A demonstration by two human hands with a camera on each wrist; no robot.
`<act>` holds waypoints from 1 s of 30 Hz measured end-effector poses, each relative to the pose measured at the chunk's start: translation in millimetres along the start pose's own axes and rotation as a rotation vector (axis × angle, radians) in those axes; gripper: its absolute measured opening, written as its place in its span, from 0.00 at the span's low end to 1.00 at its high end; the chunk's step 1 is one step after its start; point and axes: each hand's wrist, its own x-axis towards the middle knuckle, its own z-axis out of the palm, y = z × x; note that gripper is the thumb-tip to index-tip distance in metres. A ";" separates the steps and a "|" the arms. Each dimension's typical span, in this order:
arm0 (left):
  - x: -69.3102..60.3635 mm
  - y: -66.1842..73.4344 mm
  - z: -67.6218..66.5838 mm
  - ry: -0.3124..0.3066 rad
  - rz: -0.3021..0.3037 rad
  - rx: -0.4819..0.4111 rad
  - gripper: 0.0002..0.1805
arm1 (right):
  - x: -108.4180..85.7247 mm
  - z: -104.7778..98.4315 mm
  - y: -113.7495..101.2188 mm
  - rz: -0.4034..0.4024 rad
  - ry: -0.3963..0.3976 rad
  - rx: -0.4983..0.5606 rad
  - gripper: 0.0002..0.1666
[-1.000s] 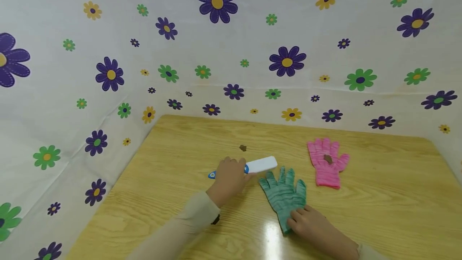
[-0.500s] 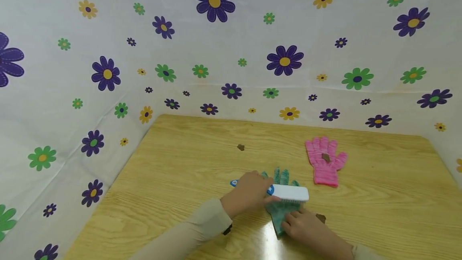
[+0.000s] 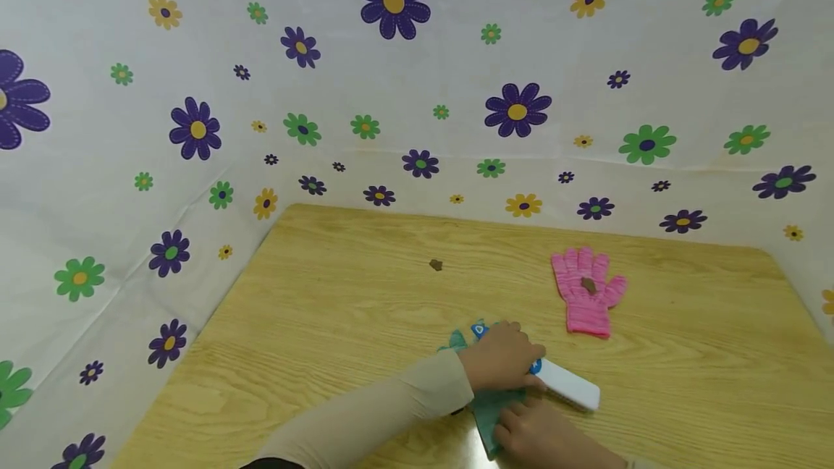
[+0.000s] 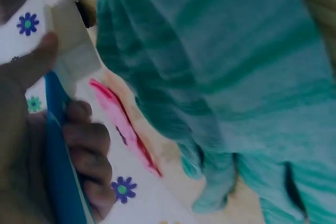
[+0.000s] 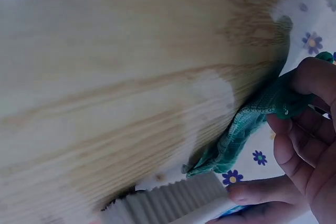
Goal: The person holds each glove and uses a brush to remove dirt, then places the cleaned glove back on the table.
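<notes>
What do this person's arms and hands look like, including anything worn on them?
The left sleeve is long, plain and pale beige, ending at the wrist. Of the right sleeve, only a pale sliver shows. The left hand and right hand wear no gloves.

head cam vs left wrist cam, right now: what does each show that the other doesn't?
Only head: the loose brown piece lying by itself on the table, and the beige left sleeve.

Only left wrist: the fingers of the left hand curled round the blue handle; head shows that hand from the back.

Both: brush, green glove, pink glove, flowered backdrop.
</notes>
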 end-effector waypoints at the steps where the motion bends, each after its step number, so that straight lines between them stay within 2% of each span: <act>1: 0.7 -1.8 2.4 -0.003 -0.044 -0.012 0.23 | 0.9 -0.3 -0.3 -0.003 -0.005 -0.001 0.15; 3: -0.4 -6.8 5.1 -0.001 -0.145 -0.038 0.24 | 1.6 -0.9 0.2 -0.005 -0.035 -0.001 0.13; 6: -5.9 -16.5 5.0 -0.005 -0.343 -0.072 0.25 | -0.1 -1.3 2.2 0.000 -0.065 -0.008 0.11; 10: -12.8 -33.8 3.9 0.022 -0.575 -0.104 0.27 | -3.3 -1.4 5.4 0.006 -0.049 -0.035 0.11; 13: -15.9 -51.3 2.8 0.057 -0.692 -0.135 0.29 | -3.5 -1.5 7.7 -0.001 -0.037 -0.057 0.11; 15: -17.1 -63.6 2.0 0.078 -0.734 -0.153 0.30 | -3.2 -2.5 9.3 -0.005 -0.050 -0.061 0.11; 16: -17.0 -68.7 1.9 0.081 -0.742 -0.152 0.31 | -3.1 -2.9 9.9 -0.007 -0.055 -0.065 0.11; 18: -17.2 -74.4 -0.6 0.083 -0.700 -0.178 0.33 | -3.0 -3.9 10.8 -0.003 -0.079 -0.060 0.11; 19: -17.0 -74.9 -1.3 0.083 -0.649 -0.177 0.33 | -3.1 -4.8 11.1 0.001 -0.091 -0.053 0.11; 23: -14.9 -67.7 -1.2 0.062 -0.365 -0.172 0.33 | -3.5 -6.2 12.0 0.014 -0.122 -0.044 0.10; 25: -13.5 -64.9 2.8 0.043 -0.272 -0.134 0.30 | -3.1 -5.8 12.4 0.011 -0.113 -0.062 0.11; 27: -11.8 -65.5 8.7 0.021 -0.250 -0.109 0.30 | -2.5 -5.1 12.8 0.007 -0.107 -0.071 0.11; 30: -9.0 -74.2 16.9 0.006 -0.322 -0.074 0.31 | -2.5 -4.9 13.2 0.013 -0.108 -0.064 0.10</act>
